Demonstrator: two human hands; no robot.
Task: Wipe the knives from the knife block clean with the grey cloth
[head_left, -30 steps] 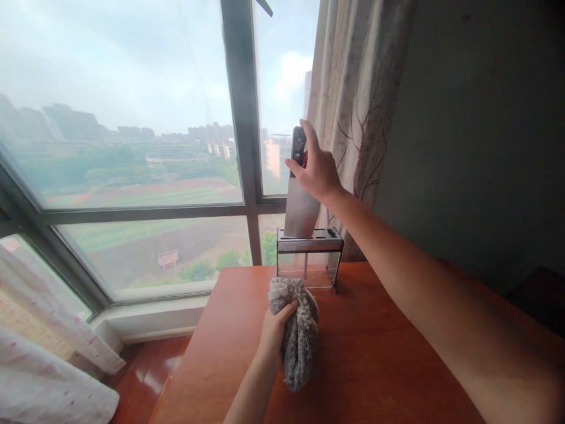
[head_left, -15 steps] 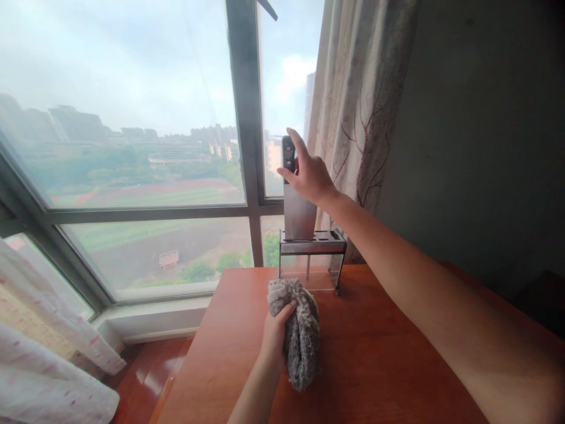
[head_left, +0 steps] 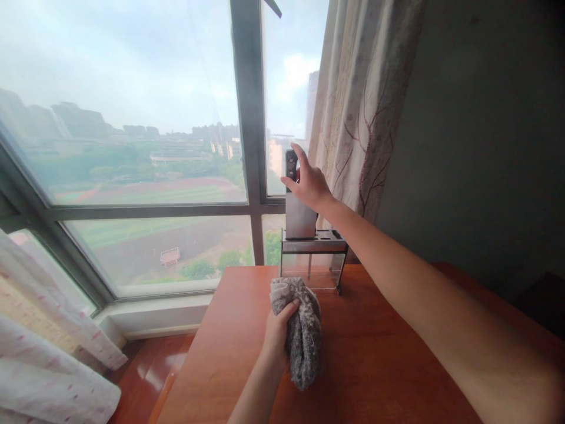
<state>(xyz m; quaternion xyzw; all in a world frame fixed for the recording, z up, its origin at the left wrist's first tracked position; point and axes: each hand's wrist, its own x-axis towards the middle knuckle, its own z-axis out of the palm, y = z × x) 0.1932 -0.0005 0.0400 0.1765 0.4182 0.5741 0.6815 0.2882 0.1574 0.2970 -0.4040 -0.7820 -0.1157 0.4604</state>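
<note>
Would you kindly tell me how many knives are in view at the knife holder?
1: a cleaver stands blade-down in the knife holder, its handle in the right hand. No other is visible.

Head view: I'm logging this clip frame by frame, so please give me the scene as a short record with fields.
setting: wooden table by a large window, patterned curtain at right
right hand: grips the dark handle of a cleaver
cleaver: upright, blade partly down in a slot of the knife holder
knife holder: clear-sided, metal top, stands at the table's far edge
left hand: holds a grey cloth bunched above the table
</note>
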